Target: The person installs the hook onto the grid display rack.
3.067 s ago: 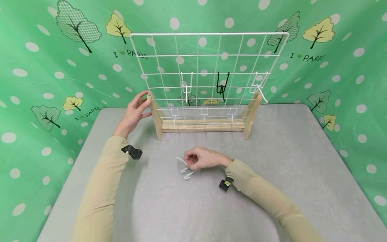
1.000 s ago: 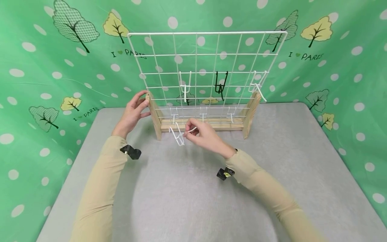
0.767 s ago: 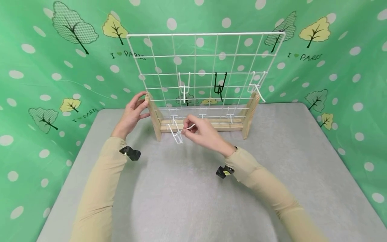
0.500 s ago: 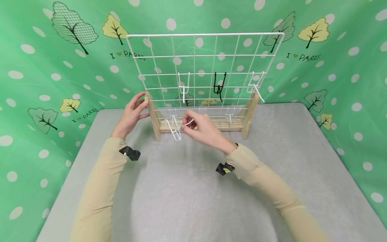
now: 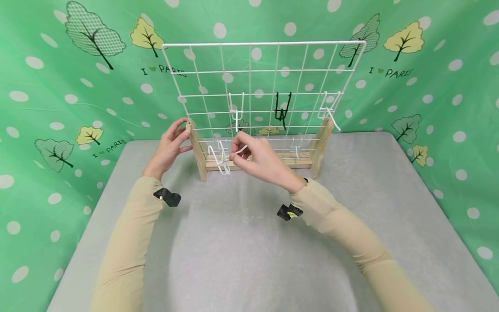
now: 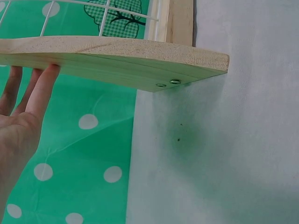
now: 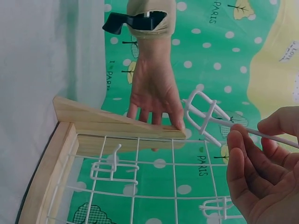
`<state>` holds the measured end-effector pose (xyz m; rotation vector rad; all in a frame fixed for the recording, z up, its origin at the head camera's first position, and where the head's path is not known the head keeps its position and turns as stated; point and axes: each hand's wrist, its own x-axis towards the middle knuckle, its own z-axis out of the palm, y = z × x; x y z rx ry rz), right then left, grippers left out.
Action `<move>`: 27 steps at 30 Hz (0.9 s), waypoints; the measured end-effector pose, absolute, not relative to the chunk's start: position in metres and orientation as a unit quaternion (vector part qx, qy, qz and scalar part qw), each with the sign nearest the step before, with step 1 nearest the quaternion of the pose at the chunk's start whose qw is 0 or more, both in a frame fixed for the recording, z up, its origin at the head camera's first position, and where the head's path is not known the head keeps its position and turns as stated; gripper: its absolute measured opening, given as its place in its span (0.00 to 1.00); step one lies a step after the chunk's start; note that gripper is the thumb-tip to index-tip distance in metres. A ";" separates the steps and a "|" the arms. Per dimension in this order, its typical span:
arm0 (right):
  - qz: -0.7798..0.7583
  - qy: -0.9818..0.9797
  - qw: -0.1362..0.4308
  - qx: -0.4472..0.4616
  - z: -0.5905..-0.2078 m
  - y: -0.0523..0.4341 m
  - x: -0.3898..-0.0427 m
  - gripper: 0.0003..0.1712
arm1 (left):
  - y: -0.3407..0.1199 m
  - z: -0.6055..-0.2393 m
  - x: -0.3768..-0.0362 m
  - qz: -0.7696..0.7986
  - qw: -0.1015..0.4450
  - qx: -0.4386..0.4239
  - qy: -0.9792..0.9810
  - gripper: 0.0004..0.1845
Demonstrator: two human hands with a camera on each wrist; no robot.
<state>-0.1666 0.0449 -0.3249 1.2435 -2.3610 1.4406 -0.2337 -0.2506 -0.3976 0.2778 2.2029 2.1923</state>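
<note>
Since the earlier frames my right hand [image 5: 260, 159] has lifted off the surface [image 5: 241, 242] and carried the white wire hook [image 5: 219, 158] up toward the lower left part of the wire grid [image 5: 265, 86]. I pinch the hook's long stem between thumb and curled fingertips, with its forked end pointing left, in front of the bottom row of the grid, near the left wooden foot [image 5: 198, 149]; I cannot tell whether it touches the wires. My left hand [image 5: 169, 147] rests with straight fingers against the top of that foot, gripping nothing. Further out, three small white hooks [image 5: 296, 148] hang on the grid's lowest row, and above them a white hook [image 5: 238, 113], a black hook [image 5: 282, 110] and another white hook [image 5: 331, 113]. The rack stands near the surface's far edge, before the green curtain [image 5: 58, 86].
</note>
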 end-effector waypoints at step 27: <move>0.488 -0.755 0.091 0.429 -0.285 0.040 -0.171 0.04 | -0.248 -0.395 -0.231 0.699 0.012 0.082 0.710 0.23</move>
